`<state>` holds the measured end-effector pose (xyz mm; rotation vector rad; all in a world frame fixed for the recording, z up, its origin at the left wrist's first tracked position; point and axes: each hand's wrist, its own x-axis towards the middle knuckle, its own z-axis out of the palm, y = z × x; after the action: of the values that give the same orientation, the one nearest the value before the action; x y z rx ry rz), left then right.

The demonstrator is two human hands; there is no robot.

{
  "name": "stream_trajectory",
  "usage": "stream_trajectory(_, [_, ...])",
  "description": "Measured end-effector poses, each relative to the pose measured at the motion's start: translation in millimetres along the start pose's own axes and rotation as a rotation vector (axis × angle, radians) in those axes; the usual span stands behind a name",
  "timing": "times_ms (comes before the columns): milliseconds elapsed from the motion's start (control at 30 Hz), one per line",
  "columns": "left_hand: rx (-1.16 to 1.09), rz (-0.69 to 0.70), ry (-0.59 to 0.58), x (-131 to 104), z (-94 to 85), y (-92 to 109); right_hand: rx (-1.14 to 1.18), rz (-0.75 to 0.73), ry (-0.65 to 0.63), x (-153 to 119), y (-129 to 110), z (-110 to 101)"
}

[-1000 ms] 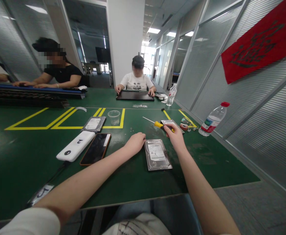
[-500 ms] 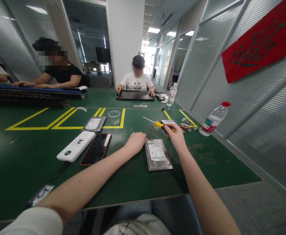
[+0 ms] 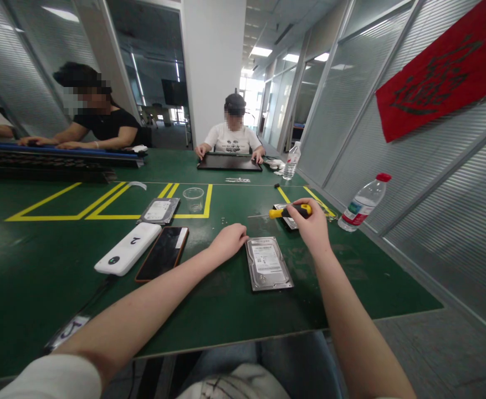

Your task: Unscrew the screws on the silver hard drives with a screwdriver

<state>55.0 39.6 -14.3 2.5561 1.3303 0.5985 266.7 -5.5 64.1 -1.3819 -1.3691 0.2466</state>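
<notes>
In my right hand [image 3: 312, 221] is a screwdriver [image 3: 282, 213] with a yellow and black handle, held nearly level, its thin shaft pointing left. Below and between my hands, a hard drive [image 3: 268, 263] lies label up on the green table. At its upper left corner rests my left hand [image 3: 229, 241], fingers curled and closed. What those fingers pinch, if anything, is hidden. Several tiny screws [image 3: 223, 220] are scattered just beyond my left hand. A second hard drive [image 3: 291, 223] lies partly covered behind the screwdriver and my right hand.
Left of my arm lie a phone [image 3: 163, 255], a white power bank [image 3: 128, 249] with a cable and another hard drive [image 3: 158, 211]. A clear plastic cup [image 3: 193, 200] stands behind. At right is a water bottle [image 3: 363, 202]. Across the table, a person [image 3: 232, 138] holds a dark flat panel [image 3: 229, 162].
My right hand has moved to the right and slightly up with the screwdriver, whose shaft has swung from slanting to nearly level. My left hand stays beside the hard drive, fingers a little more curled.
</notes>
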Motion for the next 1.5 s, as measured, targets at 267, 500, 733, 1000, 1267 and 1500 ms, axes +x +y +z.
stream_trajectory(267, [-0.042,-0.055,0.022,-2.0,1.6,-10.2,-0.095,-0.096,0.035,8.8,-19.4,4.0])
stream_trajectory(500, [-0.26,-0.006,-0.06,0.3,-1.3,-23.8,-0.225,-0.12,-0.141,1.5,-32.8,16.0])
stream_trajectory(733, [-0.367,0.0,-0.069,1.4,2.0,-27.7,-0.236,-0.154,-0.195,0.9,-29.5,24.7])
stream_trajectory(1000, [-0.364,-0.005,-0.026,0.0,1.3,-27.1,-0.254,-0.143,-0.219,-2.1,-27.6,26.5])
stream_trajectory(1267, [-0.367,-0.024,-0.002,-1.4,0.4,-26.8,-0.237,-0.284,-0.444,8.8,-37.9,24.1])
stream_trajectory(1500, [-0.447,-0.057,-0.036,0.1,3.4,-29.0,-0.313,-0.314,-0.421,19.1,-57.9,39.8])
